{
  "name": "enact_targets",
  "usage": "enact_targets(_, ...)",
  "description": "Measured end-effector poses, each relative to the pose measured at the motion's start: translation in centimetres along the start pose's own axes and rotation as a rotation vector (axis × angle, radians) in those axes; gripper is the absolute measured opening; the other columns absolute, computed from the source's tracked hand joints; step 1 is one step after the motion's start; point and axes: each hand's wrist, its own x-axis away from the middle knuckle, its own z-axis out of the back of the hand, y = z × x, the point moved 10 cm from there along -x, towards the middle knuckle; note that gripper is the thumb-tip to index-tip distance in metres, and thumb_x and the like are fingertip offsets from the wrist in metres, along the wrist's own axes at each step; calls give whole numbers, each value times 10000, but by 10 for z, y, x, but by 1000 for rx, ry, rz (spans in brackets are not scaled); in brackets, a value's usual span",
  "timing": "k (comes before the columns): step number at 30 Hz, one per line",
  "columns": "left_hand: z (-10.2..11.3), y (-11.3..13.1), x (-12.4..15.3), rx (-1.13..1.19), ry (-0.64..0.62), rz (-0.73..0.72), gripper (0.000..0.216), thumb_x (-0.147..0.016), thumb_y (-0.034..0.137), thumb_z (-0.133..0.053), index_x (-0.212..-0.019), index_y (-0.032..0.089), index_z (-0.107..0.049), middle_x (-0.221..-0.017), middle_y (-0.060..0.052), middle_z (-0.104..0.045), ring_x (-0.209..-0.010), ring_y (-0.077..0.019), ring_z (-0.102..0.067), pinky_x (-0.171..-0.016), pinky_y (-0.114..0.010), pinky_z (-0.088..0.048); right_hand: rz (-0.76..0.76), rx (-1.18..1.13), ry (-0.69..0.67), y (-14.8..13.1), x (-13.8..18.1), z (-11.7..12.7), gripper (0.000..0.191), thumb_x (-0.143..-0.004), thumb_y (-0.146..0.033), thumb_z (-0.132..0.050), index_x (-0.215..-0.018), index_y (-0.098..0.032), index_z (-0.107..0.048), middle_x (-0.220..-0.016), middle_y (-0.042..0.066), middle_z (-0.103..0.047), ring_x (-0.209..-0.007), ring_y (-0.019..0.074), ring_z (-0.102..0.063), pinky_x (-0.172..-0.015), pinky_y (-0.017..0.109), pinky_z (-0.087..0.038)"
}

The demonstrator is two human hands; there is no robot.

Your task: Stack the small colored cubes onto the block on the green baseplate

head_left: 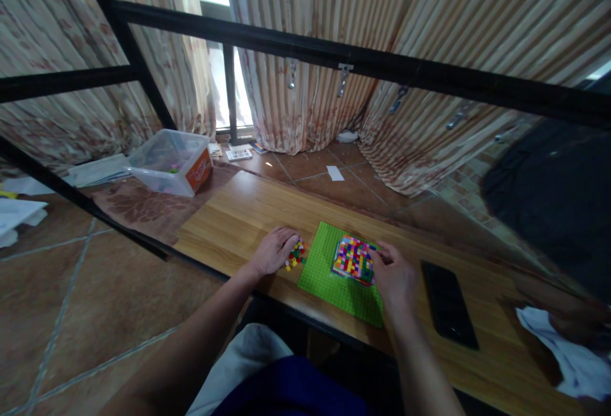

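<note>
Green, studded and square-cornered, the thin plastic baseplate [319, 266] lay right in front of me, set askew on the long wood-grain tabletop [233, 206]. And there, on its far right part, sat the star of the show: a low, roughly square block of tiny bricks [353, 257] in pink, yellow, red, blue, orange and white, all packed tight together!

My right hand [395, 273] was in at the block's right edge, fingers curled, thumb and fingertips drawn close together over the bricks there. Was a brick pinched between them? I couldn't tell; my own knuckles hid it.

Over on the other side, my left hand [277, 250] was down at the loose heap of small red, yellow, green and white bricks [296, 257], just off the baseplate's left edge. Back of the hand up, fingers reaching over the heap's far side, and whether they had closed on any brick I couldn't tell either.

Out to the right of my right forearm lay a flat black rectangular slab [449, 305], and beyond it, near the tabletop's right end, a crumpled white cloth-like piece [568, 355]. Down on the brown tiled floor [124, 295], past the tabletop's left end, stood a clear plastic bin [165, 182] with an orange label [199, 171] on its side.
</note>
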Motion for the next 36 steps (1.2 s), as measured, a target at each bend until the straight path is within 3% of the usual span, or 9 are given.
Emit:
enact_targets(8, -1, 0, 0, 12, 11, -22, 412, -989, 395, -301, -974, 201, -663, -977, -59, -709, -962, -190, -628, -942, -351, -460, 15, -72, 119, -1, 0, 21, 466, -813, -487, -493, -1008, -120, -702, -902, 145, -730, -789, 236, -665, -758, 351, -484)
enact_targets(17, -2, -2, 0, -27, -2, -11, 422, -995, 398, -281, -986, 196, -651, -1010, -59, -707, -994, -185, -619, -957, -344, -459, -17, -129, 9, 14, -14, -12, 493, -805, -551, -492, -963, -147, -726, -962, 139, -728, -882, 249, -660, -799, 345, -475)
enact_targets(25, -4, -1, 0, -37, -25, -24, 421, -997, 386, -275, -1005, 185, -645, -1009, -66, -702, -990, -183, -619, -970, -350, -448, 46, 29, 3, 7, -10, -14, 531, -852, -562, -388, -917, -161, -730, -911, 138, -720, -812, 239, -634, -737, 329, -435)
enact_targets(36, -3, 1, 0, -39, -4, -32, 420, -995, 388, -286, -952, 190, -654, -991, -61, -708, -972, -184, -619, -948, -346, -449, 119, 62, -11, 1, -10, -14, 500, -873, -528, -376, -903, -164, -717, -886, 124, -701, -787, 225, -606, -727, 327, -422)
